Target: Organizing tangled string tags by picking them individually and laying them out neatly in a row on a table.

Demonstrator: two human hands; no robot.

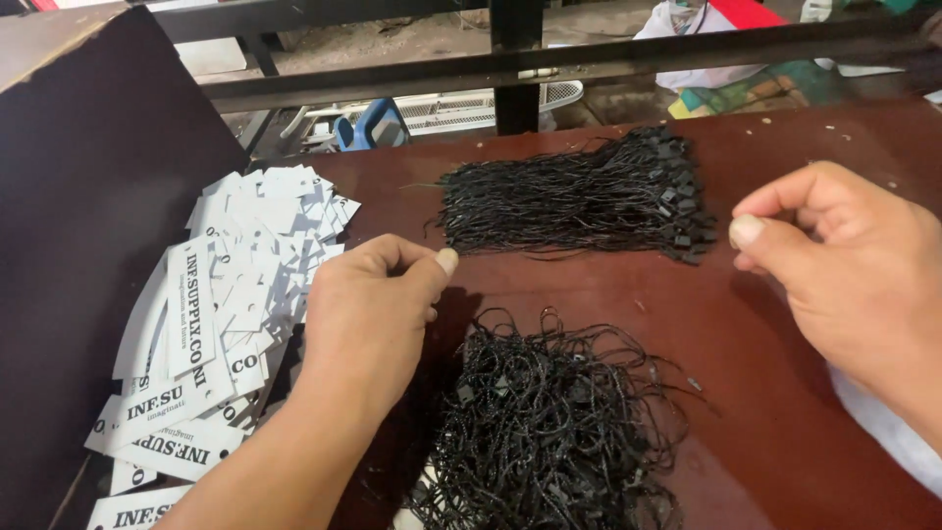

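Black cord bundles [574,201] — two; left hand [373,304], right hand [854,265] — pinched, empty.

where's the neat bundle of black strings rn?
In the head view, the neat bundle of black strings lies at the far centre of the brown table, beyond the tangled string pile, between left hand and right hand.

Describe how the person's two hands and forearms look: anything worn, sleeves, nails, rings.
Both hands are bare: no gloves, rings, watch or bands show. The left hand comes with a bare forearm reaching to the picture's lower edge, no sleeve in view. The right hand is cut by the right edge at the wrist, so any sleeve there is out of view. The thumbnails are short and unpainted.
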